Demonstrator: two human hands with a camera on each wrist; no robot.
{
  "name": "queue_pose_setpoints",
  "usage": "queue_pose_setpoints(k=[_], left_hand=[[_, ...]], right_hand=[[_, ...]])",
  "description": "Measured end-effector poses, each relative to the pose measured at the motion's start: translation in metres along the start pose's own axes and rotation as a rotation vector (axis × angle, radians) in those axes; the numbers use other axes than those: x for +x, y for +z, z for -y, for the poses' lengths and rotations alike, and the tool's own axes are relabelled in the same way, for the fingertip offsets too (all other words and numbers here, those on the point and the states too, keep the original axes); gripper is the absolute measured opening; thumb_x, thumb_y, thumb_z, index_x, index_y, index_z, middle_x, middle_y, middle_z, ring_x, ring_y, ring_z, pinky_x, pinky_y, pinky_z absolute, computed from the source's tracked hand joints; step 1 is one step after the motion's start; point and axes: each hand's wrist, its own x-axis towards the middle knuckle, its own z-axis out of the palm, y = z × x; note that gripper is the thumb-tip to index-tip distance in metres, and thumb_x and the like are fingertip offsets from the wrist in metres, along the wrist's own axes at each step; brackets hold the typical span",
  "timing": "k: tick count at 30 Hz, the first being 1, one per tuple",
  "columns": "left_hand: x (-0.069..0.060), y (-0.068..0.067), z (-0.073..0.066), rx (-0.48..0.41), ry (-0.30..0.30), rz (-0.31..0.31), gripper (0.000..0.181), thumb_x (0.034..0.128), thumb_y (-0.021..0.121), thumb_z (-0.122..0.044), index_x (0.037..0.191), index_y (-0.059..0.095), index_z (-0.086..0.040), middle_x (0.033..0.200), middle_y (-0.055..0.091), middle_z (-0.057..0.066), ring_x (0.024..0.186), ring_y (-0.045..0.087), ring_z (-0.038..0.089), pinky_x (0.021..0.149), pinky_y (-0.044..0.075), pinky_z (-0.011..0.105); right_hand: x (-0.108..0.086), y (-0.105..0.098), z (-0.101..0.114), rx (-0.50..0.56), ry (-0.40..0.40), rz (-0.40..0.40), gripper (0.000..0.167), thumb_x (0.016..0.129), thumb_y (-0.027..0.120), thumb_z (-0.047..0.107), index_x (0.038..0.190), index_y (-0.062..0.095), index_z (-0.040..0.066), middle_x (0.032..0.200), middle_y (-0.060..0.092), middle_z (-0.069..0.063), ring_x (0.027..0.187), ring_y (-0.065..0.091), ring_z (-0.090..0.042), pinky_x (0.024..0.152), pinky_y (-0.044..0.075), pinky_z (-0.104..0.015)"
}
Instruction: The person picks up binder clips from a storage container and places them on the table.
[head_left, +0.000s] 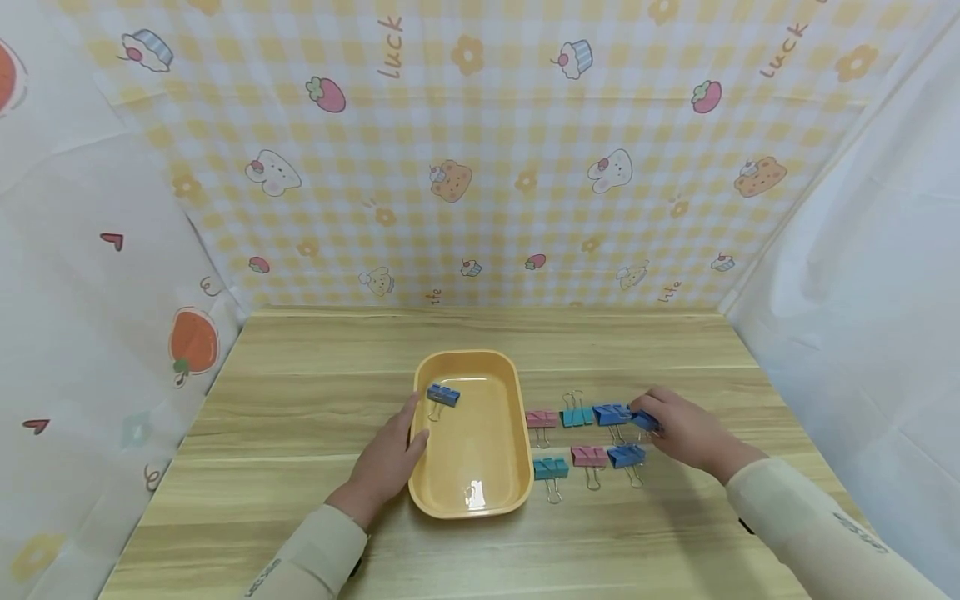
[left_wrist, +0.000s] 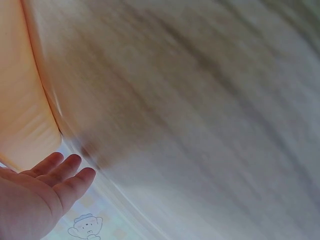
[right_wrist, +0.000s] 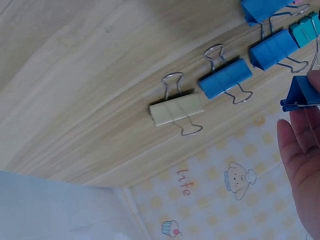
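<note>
My right hand pinches a blue binder clip between thumb and fingers, at the right end of the clips on the table. Close by lie another blue clip, a teal clip and a pink clip, with a nearer row of teal, pink and blue ones. A cream clip shows only in the right wrist view. My left hand rests with fairly straight fingers at the left side of a yellow tray. Inside it lies one blue clip.
The wooden table reaches back to a yellow checked cloth. White cloth hangs at the right side and patterned white cloth at the left. The clips sit just right of the tray, wire handles sticking out.
</note>
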Motion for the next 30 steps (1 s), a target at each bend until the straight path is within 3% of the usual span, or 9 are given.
queue_pose_setpoints(k=[9,15,21,30], left_hand=[[0.001,0.001,0.002,0.008,0.001,0.005,0.064,0.1025,0.044,-0.030,0.155,0.015,-0.010,0.152,0.033,0.020,0.138,0.034,0.039,0.111,0.030,0.054],[0.001,-0.001,-0.001,0.004,-0.007,0.012,0.064,0.1026,0.044,-0.031,0.155,0.015,-0.009,0.153,0.032,0.020,0.139,0.033,0.039,0.112,0.029,0.054],[0.001,0.001,0.001,0.009,-0.007,0.011,0.064,0.1027,0.043,-0.032,0.156,0.014,-0.010,0.152,0.033,0.020,0.138,0.034,0.039,0.111,0.030,0.054],[0.001,0.001,0.001,0.020,-0.008,0.006,0.064,0.1026,0.044,-0.032,0.156,0.015,-0.011,0.151,0.035,0.021,0.136,0.036,0.040,0.109,0.032,0.055]], right_hand=[[-0.012,0.002,-0.007,-0.006,0.032,0.053,0.036,0.075,0.072,-0.007,0.107,0.065,0.008,0.101,0.061,-0.005,0.086,0.061,-0.019,0.071,0.055,-0.038],[-0.019,0.007,-0.013,-0.016,0.020,0.040,0.037,0.071,0.073,-0.009,0.103,0.066,0.009,0.102,0.063,-0.009,0.100,0.063,-0.039,0.080,0.055,-0.050],[-0.022,0.014,-0.019,-0.033,-0.001,0.031,0.038,0.069,0.073,-0.009,0.103,0.067,0.008,0.099,0.062,-0.005,0.090,0.062,-0.024,0.075,0.056,-0.041],[-0.026,0.026,-0.024,-0.013,-0.005,0.034,0.037,0.070,0.071,-0.011,0.101,0.066,0.008,0.098,0.063,-0.003,0.087,0.063,-0.022,0.072,0.055,-0.038]])
